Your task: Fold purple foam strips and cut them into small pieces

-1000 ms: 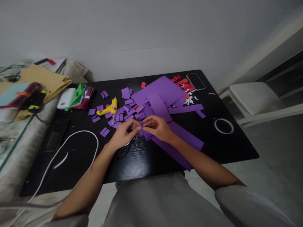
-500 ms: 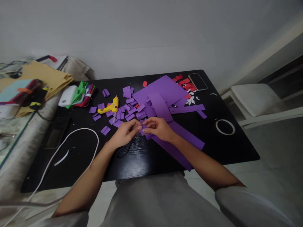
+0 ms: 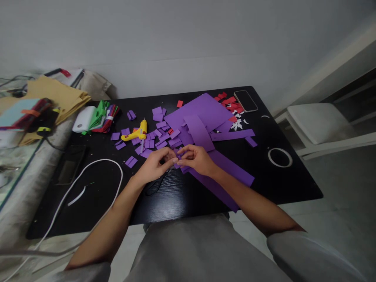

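Note:
At the middle of the black table, my left hand and my right hand meet with their fingertips pinched together. Between them is a small purple piece of paper or foam, largely covered by the fingers. Beneath and beyond my hands lie several purple cut pieces. Under my right wrist stretches a large purple sheet, and a curved purple strip rests just past that hand. Black-handled scissors lie partly hidden below my left hand.
A yellow glue gun lies left of the pieces. Red scraps, white scraps and a phone are at the back right, with a white ring nearer. A white cable loops at left beside bundled coloured sheets.
Both hands stay together, with small shifts of the fingers around the purple piece. The view has moved slightly; the objects on the table lie as before.

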Available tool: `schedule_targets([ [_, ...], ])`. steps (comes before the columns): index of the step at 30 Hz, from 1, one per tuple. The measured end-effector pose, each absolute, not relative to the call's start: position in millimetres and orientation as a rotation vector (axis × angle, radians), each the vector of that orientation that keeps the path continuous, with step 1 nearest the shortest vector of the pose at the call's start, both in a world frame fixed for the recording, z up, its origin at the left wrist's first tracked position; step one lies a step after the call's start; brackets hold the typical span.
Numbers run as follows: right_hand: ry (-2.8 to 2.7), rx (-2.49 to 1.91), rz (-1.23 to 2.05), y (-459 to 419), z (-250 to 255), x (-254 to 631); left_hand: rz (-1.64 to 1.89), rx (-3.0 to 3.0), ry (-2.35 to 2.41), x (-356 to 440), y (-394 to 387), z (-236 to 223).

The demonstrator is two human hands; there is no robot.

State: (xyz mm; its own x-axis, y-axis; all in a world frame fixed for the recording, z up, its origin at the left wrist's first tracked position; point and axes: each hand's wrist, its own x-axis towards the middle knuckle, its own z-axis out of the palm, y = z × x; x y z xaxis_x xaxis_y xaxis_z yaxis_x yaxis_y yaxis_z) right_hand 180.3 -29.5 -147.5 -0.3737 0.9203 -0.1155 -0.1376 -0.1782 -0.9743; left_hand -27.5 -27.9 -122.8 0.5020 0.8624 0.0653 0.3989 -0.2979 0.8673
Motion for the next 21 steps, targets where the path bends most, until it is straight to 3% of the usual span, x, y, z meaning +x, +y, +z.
schedule_targets([
  [21, -1.153, -0.998, 1.685, -29, -151, 175, 0.746, 1.689, 1.087, -23, -29, -133],
])
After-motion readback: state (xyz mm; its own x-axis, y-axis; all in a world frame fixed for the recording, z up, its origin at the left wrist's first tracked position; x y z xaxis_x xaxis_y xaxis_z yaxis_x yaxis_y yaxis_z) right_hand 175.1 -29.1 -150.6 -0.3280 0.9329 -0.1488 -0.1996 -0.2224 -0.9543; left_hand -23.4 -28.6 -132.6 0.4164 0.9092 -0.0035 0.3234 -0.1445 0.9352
